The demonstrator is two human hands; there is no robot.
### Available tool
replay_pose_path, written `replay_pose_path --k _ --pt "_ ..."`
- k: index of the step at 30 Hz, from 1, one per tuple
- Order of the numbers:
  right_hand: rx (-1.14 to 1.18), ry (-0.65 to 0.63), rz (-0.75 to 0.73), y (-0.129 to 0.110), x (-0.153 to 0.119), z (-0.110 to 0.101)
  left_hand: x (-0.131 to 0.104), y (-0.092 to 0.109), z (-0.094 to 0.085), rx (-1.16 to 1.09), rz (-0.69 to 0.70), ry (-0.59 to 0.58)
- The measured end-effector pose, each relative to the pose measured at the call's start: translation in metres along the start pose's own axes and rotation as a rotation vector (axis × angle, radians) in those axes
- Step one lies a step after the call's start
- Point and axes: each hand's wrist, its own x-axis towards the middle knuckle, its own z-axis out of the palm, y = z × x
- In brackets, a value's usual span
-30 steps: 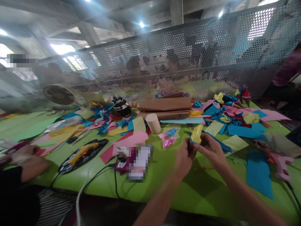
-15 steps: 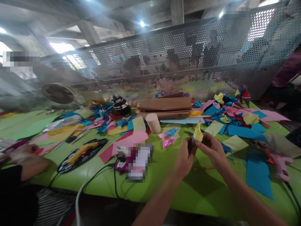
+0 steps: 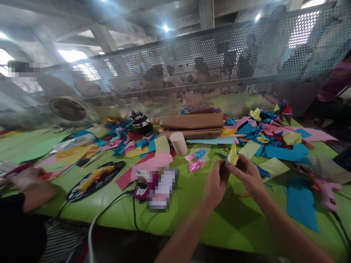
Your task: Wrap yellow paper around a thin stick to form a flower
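Between my two hands, above the green table (image 3: 189,219), stands a small yellow paper cone (image 3: 233,155) with a pink tip and a bit of blue at its base. My left hand (image 3: 218,180) is closed around the lower left side of the cone. My right hand (image 3: 248,171) pinches it from the right, thumb at the base. The fingers hide most of the cone's lower part. Beyond my left hand lie small plastic packets, one blue (image 3: 201,153) and one pink (image 3: 196,166). Blue paper (image 3: 263,171) shows just behind my right hand.
A pink glue gun (image 3: 327,191) lies at the right near a blue sheet (image 3: 301,201). A cardboard tube (image 3: 178,143), brown paper rolls (image 3: 193,121) and paper scraps line the back. A power strip (image 3: 145,190), phone (image 3: 163,190) and black tray (image 3: 95,180) sit left, near a co-worker's arm (image 3: 35,188).
The yellow cone has shifted slightly to the right and leans a little more that way. Both my hands keep hold of it. The co-worker's hand at the left has moved slightly.
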Motion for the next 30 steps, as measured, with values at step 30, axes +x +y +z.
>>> replay_pose_path --k 30 --pt "-0.031 0.01 0.027 -0.0059 -0.0023 0.0023 -0.0022 -0.0021 0.0027 0.14 0.058 0.048"
